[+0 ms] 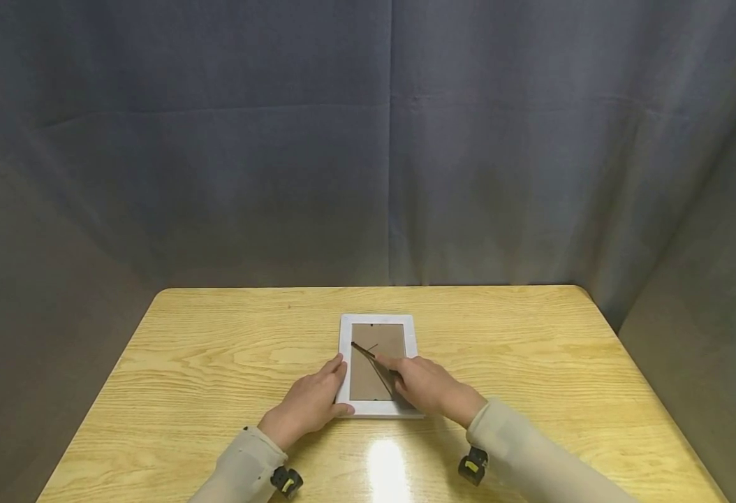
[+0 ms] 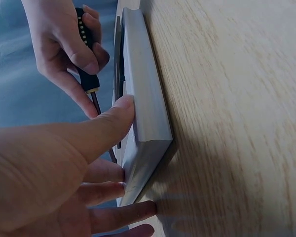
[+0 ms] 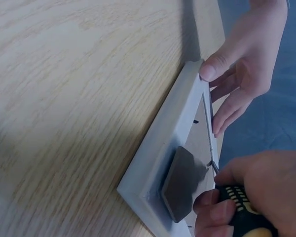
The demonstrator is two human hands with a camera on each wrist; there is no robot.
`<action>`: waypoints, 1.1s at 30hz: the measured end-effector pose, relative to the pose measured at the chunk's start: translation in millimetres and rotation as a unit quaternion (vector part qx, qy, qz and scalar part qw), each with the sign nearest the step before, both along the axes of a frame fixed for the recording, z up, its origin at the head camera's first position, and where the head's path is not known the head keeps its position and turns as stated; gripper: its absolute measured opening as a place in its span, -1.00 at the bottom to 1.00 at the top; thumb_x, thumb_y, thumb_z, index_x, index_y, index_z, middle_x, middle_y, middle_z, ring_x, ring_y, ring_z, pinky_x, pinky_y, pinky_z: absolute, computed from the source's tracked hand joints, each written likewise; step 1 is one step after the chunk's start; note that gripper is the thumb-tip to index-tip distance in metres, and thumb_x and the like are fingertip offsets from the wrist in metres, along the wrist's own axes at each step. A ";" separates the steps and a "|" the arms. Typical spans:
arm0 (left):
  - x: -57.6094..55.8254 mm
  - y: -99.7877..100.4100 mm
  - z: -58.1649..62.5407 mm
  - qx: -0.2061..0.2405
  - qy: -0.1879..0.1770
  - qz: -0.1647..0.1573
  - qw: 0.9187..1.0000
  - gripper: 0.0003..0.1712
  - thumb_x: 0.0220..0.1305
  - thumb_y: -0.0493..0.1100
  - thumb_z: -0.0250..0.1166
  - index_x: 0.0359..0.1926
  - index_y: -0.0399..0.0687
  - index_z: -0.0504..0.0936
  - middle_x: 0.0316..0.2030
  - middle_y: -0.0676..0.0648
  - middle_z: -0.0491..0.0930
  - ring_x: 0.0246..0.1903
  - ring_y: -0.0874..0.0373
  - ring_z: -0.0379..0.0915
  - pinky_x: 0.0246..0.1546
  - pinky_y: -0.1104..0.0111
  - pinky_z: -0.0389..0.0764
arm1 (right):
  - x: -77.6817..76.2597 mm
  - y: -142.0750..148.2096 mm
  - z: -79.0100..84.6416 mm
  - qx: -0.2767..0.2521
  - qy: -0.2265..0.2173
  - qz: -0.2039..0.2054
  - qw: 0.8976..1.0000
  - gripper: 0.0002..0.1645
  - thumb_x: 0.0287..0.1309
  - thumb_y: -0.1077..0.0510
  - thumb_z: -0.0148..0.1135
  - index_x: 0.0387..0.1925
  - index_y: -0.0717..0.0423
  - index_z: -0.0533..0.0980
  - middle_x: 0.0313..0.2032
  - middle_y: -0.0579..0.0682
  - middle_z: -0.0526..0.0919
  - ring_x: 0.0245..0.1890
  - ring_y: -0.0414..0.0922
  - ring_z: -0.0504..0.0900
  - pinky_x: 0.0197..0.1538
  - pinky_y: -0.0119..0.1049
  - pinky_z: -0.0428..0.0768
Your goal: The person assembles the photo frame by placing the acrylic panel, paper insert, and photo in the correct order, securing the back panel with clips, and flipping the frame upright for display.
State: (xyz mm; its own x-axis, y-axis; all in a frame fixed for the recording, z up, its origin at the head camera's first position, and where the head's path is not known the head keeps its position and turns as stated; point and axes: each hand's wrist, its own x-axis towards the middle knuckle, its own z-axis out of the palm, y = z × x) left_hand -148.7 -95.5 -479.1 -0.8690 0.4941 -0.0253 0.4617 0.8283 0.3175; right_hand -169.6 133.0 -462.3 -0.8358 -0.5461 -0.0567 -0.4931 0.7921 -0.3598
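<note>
Gripping a screwdriver (image 2: pixel 89 81), right hand (image 1: pixel 429 385) fingers cover its handle in head view; left hand (image 1: pixel 308 402) fingers lie straight against the picture frame (image 1: pixel 377 319), back up on counter (image 1: pixel 217 349). Brown stand (image 3: pixel 177 185) blocks some backing in right wrist view; tip contact unclear, gray curtain (image 1: pixel 267 175) behind.

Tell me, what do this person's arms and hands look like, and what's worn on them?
The left hand and right hand are ungloved. The left sleeve and right sleeve are long and pale beige. Each sleeve has a small, blocky black gadget with a yellow mark near its cuff end.
</note>
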 end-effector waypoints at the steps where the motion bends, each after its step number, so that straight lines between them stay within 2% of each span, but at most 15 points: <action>1: 0.0 0.0 0.3 0.000 -0.001 0.000 1.000 -0.05 0.02 0.16 0.33 0.31 -0.38 0.30 0.36 -0.33 0.16 0.15 -0.18 0.37 0.00 0.05 0.52 | 0.3 0.1 0.3 0.001 0.001 0.000 1.000 -0.42 0.19 0.26 0.05 0.28 0.09 0.39 -0.13 0.07 0.66 -0.53 -0.21 0.43 -0.49 -0.35 0.44; 12: 0.9 1.2 2.6 0.001 -0.003 0.000 1.000 -0.05 0.03 0.14 0.33 0.30 -0.40 0.31 0.36 -0.34 0.16 0.15 -0.19 0.37 0.01 0.05 0.51 | 4.4 -0.1 -0.7 -0.012 0.024 -0.009 1.000 -0.44 0.19 0.24 0.05 0.26 0.08 0.41 -0.36 -0.01 0.63 -0.61 -0.24 0.39 -0.56 -0.36 0.42; 16: 0.2 0.8 1.6 0.001 -0.003 0.000 1.000 -0.05 0.03 0.15 0.32 0.30 -0.39 0.31 0.37 -0.33 0.16 0.16 -0.18 0.37 0.01 0.05 0.51 | 5.9 0.3 0.1 -0.017 0.029 -0.017 0.999 -0.45 0.20 0.22 0.04 0.26 0.06 0.42 -0.35 -0.02 0.64 -0.62 -0.24 0.39 -0.57 -0.36 0.41; 23: -0.1 0.5 1.3 0.005 0.001 0.000 1.000 -0.05 0.02 0.14 0.33 0.29 -0.40 0.32 0.36 -0.34 0.16 0.16 -0.19 0.36 0.01 0.04 0.51 | 9.6 7.2 6.4 -0.034 0.039 -0.035 0.998 -0.43 0.17 0.23 0.06 0.26 0.04 0.43 -0.20 0.03 0.66 -0.66 -0.23 0.34 -0.63 -0.34 0.37; 29: -0.7 0.5 -0.1 0.004 0.000 0.002 1.000 -0.04 0.02 0.16 0.33 0.30 -0.39 0.31 0.36 -0.34 0.16 0.17 -0.19 0.35 0.02 0.04 0.50 | 12.7 17.2 7.2 -0.041 0.045 -0.048 0.997 -0.41 0.15 0.24 0.05 0.26 0.01 0.42 -0.34 -0.02 0.61 -0.68 -0.24 0.29 -0.64 -0.34 0.34; 33: -1.0 0.5 -1.2 0.004 0.003 0.001 1.000 -0.04 0.01 0.16 0.32 0.30 -0.40 0.31 0.36 -0.35 0.16 0.16 -0.20 0.36 0.02 0.04 0.50 | 15.0 25.5 8.8 -0.045 0.045 -0.061 0.996 -0.39 0.15 0.24 0.01 0.27 -0.04 0.42 -0.53 -0.07 0.51 -0.71 -0.25 0.22 -0.66 -0.36 0.26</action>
State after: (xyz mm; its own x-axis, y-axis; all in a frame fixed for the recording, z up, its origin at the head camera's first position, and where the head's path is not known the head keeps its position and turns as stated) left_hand -149.7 -95.0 -480.2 -0.8697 0.4933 -0.0171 0.4625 0.8265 0.3211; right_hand -154.7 158.5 -453.5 -0.8955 -0.4402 0.0657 -0.4289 0.8142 -0.3912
